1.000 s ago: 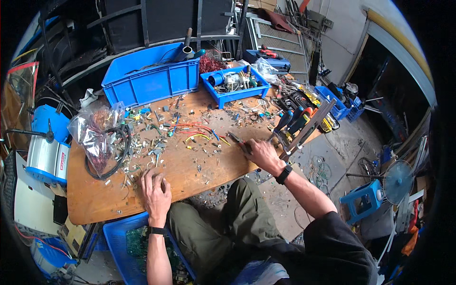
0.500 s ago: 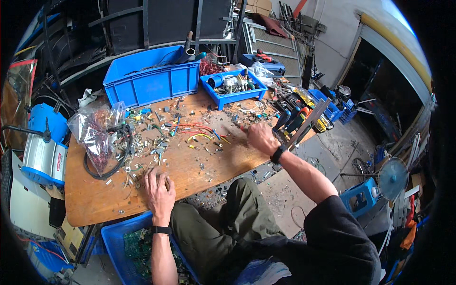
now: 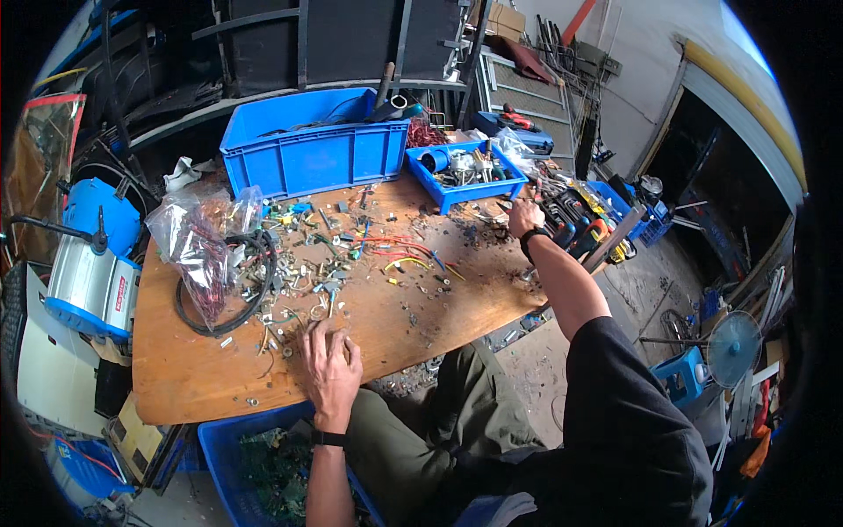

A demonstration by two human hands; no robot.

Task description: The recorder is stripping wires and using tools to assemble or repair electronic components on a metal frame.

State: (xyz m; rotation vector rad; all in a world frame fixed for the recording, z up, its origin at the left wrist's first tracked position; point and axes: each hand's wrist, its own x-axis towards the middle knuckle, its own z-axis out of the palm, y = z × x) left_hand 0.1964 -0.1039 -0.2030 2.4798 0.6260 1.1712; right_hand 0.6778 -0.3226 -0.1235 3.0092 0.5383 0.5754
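Note:
My left hand [image 3: 332, 373] rests on the near edge of the wooden table [image 3: 202, 369], its fingers bent, slightly apart and holding nothing visible. Farther out, my right hand [image 3: 527, 217] is closed over the table's right end, between the small blue tray [image 3: 479, 190] and a row of hand tools [image 3: 575, 220]. Whatever its fingers may grip is too small and dark to name. Small metal and plastic scraps [image 3: 325, 255] lie strewn across the tabletop. Red and yellow wires [image 3: 404, 243] sit among them in the middle.
A large blue bin [image 3: 316, 158] stands at the back. On the left are a clear bag of reddish wire [image 3: 198, 255] and a black cable loop [image 3: 255, 307]. Below the near edge, a blue crate [image 3: 219, 457] holds green circuit boards [image 3: 272, 465]. A fan [image 3: 734, 349] stands at right.
My right hand has moved away, toward the far right end of the table by the tools. The left hand stays on the near edge. The whole view has shifted a little.

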